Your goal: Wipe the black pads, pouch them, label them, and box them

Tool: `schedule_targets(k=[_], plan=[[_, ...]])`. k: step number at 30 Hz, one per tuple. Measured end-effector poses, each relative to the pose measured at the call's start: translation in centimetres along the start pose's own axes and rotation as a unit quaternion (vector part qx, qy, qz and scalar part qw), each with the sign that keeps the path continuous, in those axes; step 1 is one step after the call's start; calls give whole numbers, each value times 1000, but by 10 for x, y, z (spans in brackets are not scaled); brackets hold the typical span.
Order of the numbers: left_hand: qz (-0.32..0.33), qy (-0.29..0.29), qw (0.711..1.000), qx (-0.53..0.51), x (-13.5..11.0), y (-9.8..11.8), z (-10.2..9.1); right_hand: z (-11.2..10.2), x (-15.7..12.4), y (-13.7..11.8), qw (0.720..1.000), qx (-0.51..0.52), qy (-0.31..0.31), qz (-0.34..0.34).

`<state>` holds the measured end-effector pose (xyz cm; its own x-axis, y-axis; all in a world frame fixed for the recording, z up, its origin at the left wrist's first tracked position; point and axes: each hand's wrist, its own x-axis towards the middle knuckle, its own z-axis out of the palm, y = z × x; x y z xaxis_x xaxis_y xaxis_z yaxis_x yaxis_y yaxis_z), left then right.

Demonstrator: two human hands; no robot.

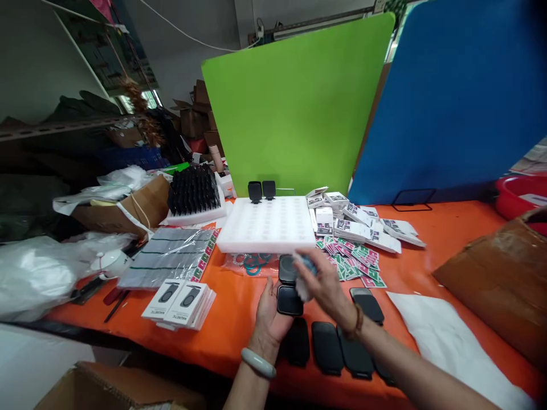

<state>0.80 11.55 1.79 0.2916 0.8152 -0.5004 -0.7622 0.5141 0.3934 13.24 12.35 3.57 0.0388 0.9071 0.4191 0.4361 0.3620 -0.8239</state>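
Observation:
My left hand holds a black folding magnetic stand, opened into two square panels, one above the other. Close to its right side, my right hand grips a white cloth, slightly smeared by motion. Something bluish shows between those fingers, too unclear to name. Whether the cloth touches the panels I cannot tell. Several more black folded stands lie on the orange table below my hands. Behind them is a white foam tray, with two black stands upright at its far edge.
White boxes are stacked at left, near plastic-wrapped grey sheets. A foam tray of black pieces stands behind. Small white boxes and printed cards lie right of centre. A white bag is at right.

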Motion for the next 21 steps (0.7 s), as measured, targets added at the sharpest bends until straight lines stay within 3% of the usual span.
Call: schedule_targets(k=[3,5,10,15,17,19,21], plan=[[4,24,999,35,-8,-19,2,20,-35,-8,984,-62,-90,-137],[18,11,999,40,-15,-35,6,26,-34,0,982,-117,-62,-134],[18,19,998,51,-30,-59,13,13,-6,22,992,-127,-19,-3],[-20,60,997,44,-36,-56,12,12,-39,6,983,-102,-90,-120],[-19,61,996,56,-39,-59,11,8,-38,8,988,-95,-106,-64],[-32,50,995,81,-43,-64,9,-3,-22,22,989,-82,-108,62],[-61,33,992,102,-48,-67,6,-20,-1,41,984,-74,-93,130]])
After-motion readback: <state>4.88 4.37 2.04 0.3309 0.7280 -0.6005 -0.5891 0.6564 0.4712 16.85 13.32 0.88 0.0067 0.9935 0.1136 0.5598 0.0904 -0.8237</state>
